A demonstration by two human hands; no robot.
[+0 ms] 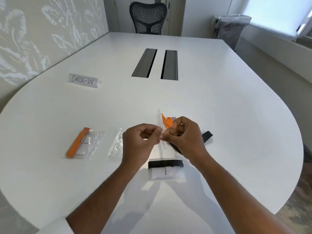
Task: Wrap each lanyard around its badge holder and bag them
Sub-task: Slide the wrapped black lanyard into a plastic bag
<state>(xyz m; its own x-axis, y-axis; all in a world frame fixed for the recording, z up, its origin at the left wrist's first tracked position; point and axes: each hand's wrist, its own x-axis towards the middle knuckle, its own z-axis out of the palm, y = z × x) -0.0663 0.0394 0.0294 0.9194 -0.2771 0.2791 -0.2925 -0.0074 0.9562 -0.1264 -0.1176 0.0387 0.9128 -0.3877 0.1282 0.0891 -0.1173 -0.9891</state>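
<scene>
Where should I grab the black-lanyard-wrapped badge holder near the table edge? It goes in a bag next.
Probably pinch the clear badge holder wrapped with black lanyard across the black band at its far end, coming from above. It lies flat, and gripping over the band should keep the wrap from loosening.

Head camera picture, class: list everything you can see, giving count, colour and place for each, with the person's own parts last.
Table: one, white, fills the view.
Cable slots: two, grey, table centre.
Check-in sign: one, white, far left.
Bagged orange lanyard: one, left of hands.
Empty bag: one, clear, beside left hand.
Held bag: one, clear, between both hands.
Orange lanyard: one, behind right hand.
Black-wrapped badge: one, below hands.
Black strap: one, under right hand.
Chair: one, black, far end.
Left hand: pinches held bag.
Right hand: pinches held bag.
</scene>
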